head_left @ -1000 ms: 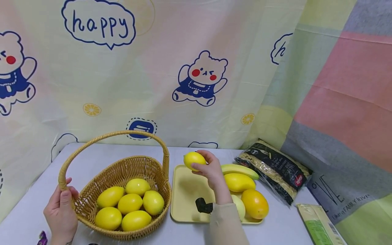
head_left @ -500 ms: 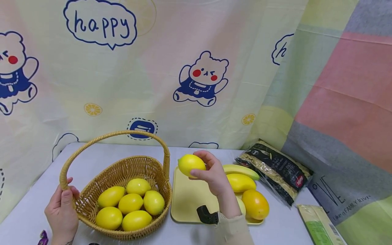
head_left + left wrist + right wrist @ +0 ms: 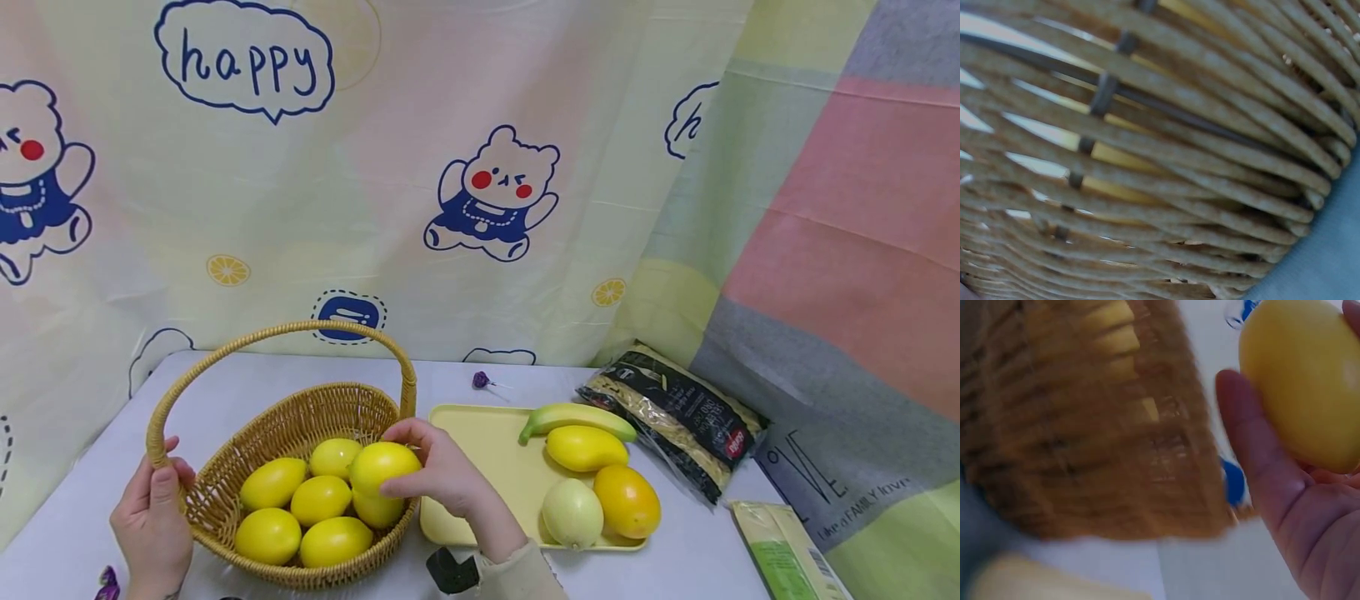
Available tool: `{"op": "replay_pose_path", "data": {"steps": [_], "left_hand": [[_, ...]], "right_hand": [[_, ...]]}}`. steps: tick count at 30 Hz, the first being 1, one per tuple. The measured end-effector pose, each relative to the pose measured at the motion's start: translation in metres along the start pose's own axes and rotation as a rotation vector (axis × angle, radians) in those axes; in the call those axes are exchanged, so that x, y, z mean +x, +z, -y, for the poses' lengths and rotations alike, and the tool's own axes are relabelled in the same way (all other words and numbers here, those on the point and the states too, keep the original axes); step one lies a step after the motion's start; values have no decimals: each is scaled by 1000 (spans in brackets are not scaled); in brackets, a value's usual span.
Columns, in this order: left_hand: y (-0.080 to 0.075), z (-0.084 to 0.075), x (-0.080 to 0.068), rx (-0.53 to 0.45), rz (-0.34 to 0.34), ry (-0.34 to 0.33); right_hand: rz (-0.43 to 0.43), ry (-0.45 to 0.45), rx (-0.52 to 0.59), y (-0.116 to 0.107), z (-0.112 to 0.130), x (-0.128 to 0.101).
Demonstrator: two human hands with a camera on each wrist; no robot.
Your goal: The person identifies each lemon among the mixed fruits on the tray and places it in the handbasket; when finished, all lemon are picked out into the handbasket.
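Observation:
In the head view my left hand (image 3: 153, 521) grips the left foot of the handle on a wicker basket (image 3: 262, 433). Several lemons (image 3: 320, 500) lie inside that basket. My right hand (image 3: 442, 471) holds another lemon (image 3: 384, 468) between thumb and fingers at the basket's right rim; it overlaps a lemon below it. The right wrist view shows the held lemon (image 3: 1304, 381) close up, with the thumb (image 3: 1254, 431) along its side and the blurred basket wall to the left. Only the woven wall (image 3: 1147, 137) fills the left wrist view, yellow showing through its gaps.
A yellow tray (image 3: 472, 442) right of the basket bears a banana (image 3: 577, 419), a mango (image 3: 587, 448), a pale green round fruit (image 3: 572, 512) and an orange-yellow fruit (image 3: 627, 502). Beyond lie a black-labelled bag (image 3: 675, 417), a green-and-cream packet (image 3: 783, 550) and purple wrapped candies (image 3: 480, 381).
My right hand has carried the lemon leftward and down, from above the tray to over the basket's right side. The left hand keeps its grip on the handle.

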State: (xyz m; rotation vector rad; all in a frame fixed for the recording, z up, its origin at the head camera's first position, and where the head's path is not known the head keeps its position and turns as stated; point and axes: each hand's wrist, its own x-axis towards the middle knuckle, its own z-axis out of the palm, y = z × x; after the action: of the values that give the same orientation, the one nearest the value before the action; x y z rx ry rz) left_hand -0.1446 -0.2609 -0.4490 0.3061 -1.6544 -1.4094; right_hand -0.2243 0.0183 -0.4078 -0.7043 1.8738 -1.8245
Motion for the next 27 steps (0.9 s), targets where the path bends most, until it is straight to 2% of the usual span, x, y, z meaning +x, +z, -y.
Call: {"op": "replay_pose_path", "data": {"steps": [6, 10, 15, 21, 27], "left_hand": [[-1, 1, 0, -60, 6, 7], [-1, 2, 0, -8, -1, -9], [-1, 3, 1, -9, -1, -16], [-1, 3, 1, 8, 4, -8], [-1, 1, 1, -3, 3, -12]], "right_hand": [[73, 72, -69, 29, -5, 10], [81, 154, -154, 41, -8, 13], [54, 188, -256, 46, -8, 16], [0, 183, -371, 50, -7, 17], [-33, 201, -362, 51, -4, 18]]}}
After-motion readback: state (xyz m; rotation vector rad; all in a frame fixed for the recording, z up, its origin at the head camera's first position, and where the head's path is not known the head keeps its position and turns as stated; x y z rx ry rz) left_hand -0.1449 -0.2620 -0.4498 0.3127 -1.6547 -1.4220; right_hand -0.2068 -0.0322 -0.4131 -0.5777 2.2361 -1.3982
